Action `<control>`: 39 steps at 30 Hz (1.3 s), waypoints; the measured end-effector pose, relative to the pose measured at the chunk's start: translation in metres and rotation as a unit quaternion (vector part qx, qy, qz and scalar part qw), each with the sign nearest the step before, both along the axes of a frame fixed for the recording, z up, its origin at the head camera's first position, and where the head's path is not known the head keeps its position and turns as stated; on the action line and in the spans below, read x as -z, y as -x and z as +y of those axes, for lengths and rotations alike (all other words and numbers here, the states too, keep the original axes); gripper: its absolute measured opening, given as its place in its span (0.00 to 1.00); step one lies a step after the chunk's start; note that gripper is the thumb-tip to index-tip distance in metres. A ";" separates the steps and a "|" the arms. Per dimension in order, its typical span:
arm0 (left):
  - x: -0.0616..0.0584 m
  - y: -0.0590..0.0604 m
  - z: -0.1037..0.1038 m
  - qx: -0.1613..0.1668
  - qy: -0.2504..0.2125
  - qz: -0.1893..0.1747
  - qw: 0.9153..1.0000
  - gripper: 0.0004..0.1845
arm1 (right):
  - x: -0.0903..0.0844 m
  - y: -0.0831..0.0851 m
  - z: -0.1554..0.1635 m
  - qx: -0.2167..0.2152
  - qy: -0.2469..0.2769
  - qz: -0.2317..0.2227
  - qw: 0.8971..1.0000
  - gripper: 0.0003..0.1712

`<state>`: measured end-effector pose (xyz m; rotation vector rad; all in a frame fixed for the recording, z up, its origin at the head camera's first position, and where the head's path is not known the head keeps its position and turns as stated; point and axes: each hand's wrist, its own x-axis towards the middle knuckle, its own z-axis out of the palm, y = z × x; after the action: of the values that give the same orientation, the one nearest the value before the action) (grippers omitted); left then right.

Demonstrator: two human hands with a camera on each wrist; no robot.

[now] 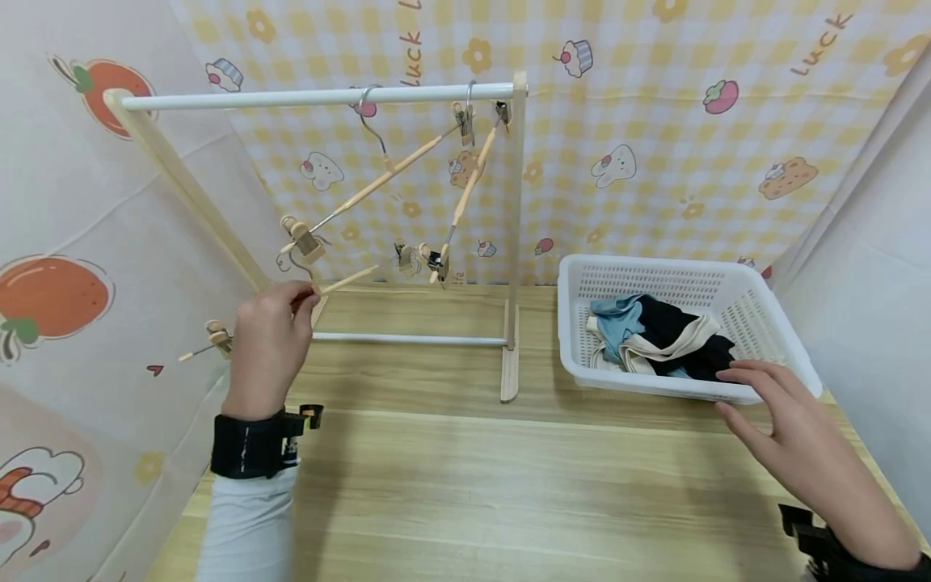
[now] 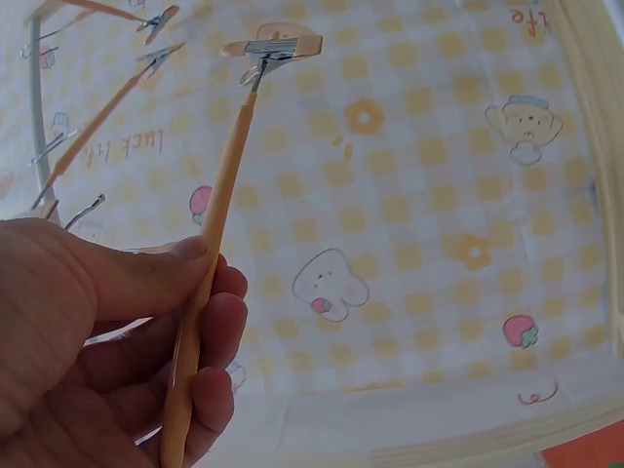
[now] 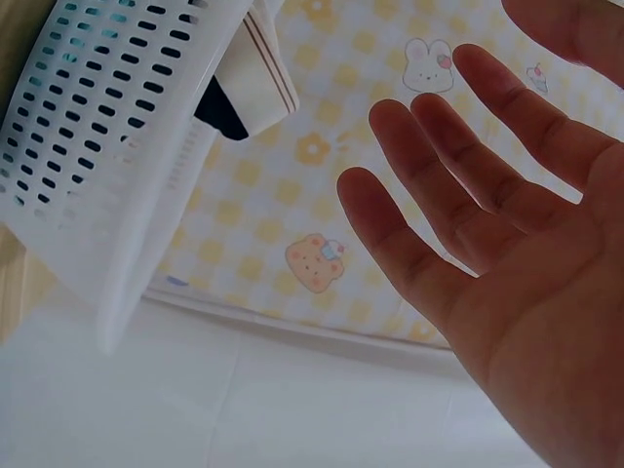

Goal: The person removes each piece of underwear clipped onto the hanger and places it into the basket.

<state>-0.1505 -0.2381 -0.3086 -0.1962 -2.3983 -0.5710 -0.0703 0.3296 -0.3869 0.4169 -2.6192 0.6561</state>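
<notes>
My left hand [image 1: 269, 343] grips a wooden clip hanger [image 1: 351, 280] by its bar, left of the drying rack's middle. In the left wrist view, thumb and curled fingers wrap the same hanger [image 2: 222, 185], and a metal-and-wood clip [image 2: 278, 47] sits at its far end. The right hand [image 1: 793, 436] hovers at the front right rim of a white plastic basket [image 1: 570, 323], fingers extended and holding nothing. Folded cloth items [image 1: 662, 331] in blue, black and cream lie in the basket. In the right wrist view a cream cloth with brown stripes [image 3: 255, 78] shows past the basket wall [image 3: 107, 127].
A wooden rack with a white top rod [image 1: 291, 99] stands on the wooden table [image 1: 465, 485]. Two clip hangers hang near its right post [image 1: 516, 202]: one hanger [image 1: 356, 196] slants left, another hanger [image 1: 469, 190] points forward. A patterned curtain [image 1: 655, 121] is behind.
</notes>
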 end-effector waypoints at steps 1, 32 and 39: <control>-0.003 0.001 -0.002 -0.002 0.000 0.005 1.000 0.06 | 0.001 0.000 0.001 -0.001 0.003 0.008 1.000 0.21; -0.106 0.053 -0.021 0.006 0.078 0.082 0.994 0.13 | -0.003 -0.004 0.007 0.026 -0.022 0.003 0.999 0.19; -0.117 0.067 -0.016 0.019 0.069 0.061 0.996 0.13 | -0.005 -0.004 0.005 0.025 -0.028 -0.003 0.999 0.19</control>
<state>-0.2172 -0.2546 -0.1915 -0.3287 -2.3195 -0.3982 -0.0662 0.3345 -0.3822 0.3646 -2.6491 0.5698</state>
